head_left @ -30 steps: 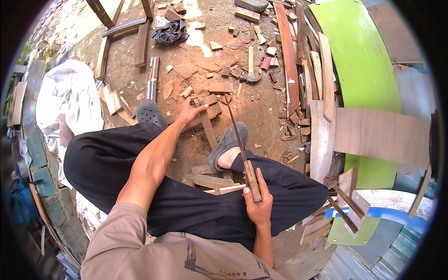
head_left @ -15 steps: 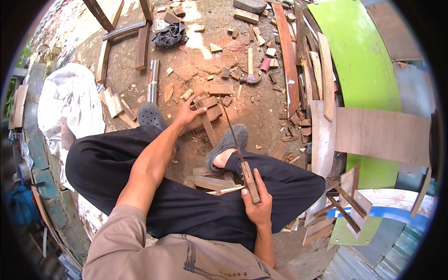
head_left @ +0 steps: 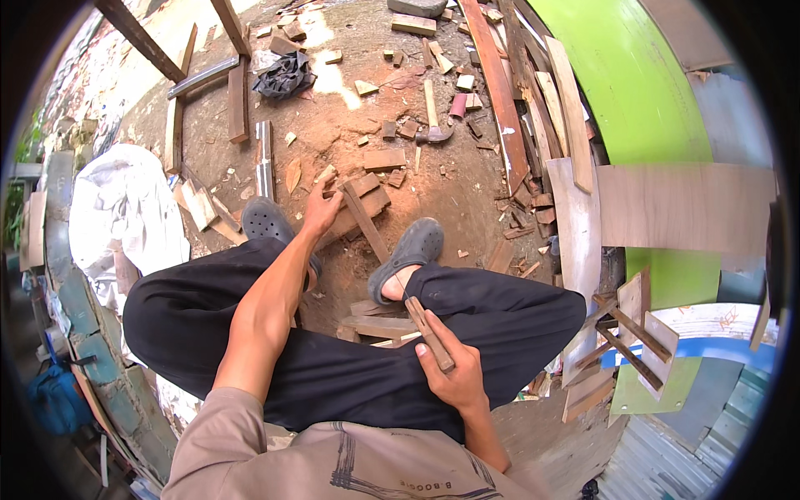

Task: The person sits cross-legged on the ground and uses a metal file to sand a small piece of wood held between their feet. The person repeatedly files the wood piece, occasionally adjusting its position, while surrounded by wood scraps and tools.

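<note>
My right hand is closed around the wooden handle of a thin-bladed tool that looks like a saw. Only a short dark piece of its blade shows, beside my right shoe. My left hand reaches forward with thumb and forefinger apart, close to the upper end of a narrow brown wood strip. That strip slants across thicker wood blocks, its lower end against my grey clog. Near my left fingertips lies a small pale wood piece.
A claw hammer and a reddish cylinder lie ahead among offcuts. Long boards and a green panel line the right. White cloth lies left; a black plastic bag sits farther off. Wood scraps lie between my legs.
My left thumb has shifted left off the wood strip. The tool's handle has moved left and slightly down, and much less of its blade shows. The whole view has shifted slightly.
</note>
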Motion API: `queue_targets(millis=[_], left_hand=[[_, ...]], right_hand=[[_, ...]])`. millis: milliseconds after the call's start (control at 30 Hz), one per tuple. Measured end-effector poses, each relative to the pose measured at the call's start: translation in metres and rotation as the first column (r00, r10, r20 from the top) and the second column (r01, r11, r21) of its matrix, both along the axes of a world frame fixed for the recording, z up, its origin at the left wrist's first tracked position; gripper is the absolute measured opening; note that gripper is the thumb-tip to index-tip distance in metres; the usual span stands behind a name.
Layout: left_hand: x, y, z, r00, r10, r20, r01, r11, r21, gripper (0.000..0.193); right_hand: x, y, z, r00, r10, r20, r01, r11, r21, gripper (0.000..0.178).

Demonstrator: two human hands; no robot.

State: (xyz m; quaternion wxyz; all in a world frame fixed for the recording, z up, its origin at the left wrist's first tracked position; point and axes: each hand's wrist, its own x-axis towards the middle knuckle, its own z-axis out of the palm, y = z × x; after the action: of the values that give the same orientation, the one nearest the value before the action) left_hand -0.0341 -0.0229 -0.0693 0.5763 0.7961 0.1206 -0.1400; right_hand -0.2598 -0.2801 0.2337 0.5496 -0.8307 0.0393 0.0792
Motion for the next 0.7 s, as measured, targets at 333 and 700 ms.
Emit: queue_targets(millis=[333, 700], left_hand=[[-0.004, -0.007, 0.019, 0.984, 0.089, 0.154, -0.116, 0.977, 0.177, 0.032], [-0.002, -0.005, 0.03, 0.991, 0.012, 0.13, -0.048, 0.959, 0.28, 0.032]], right_hand=[[0.001, 0.001, -0.013, 0.999, 0.007, 0.035, -0.008, 1.0, 0.025, 0.049], [0.001, 0.007, -0.026, 0.999, 0.052, -0.007, -0.052, 0.999, 0.008, 0.05]])
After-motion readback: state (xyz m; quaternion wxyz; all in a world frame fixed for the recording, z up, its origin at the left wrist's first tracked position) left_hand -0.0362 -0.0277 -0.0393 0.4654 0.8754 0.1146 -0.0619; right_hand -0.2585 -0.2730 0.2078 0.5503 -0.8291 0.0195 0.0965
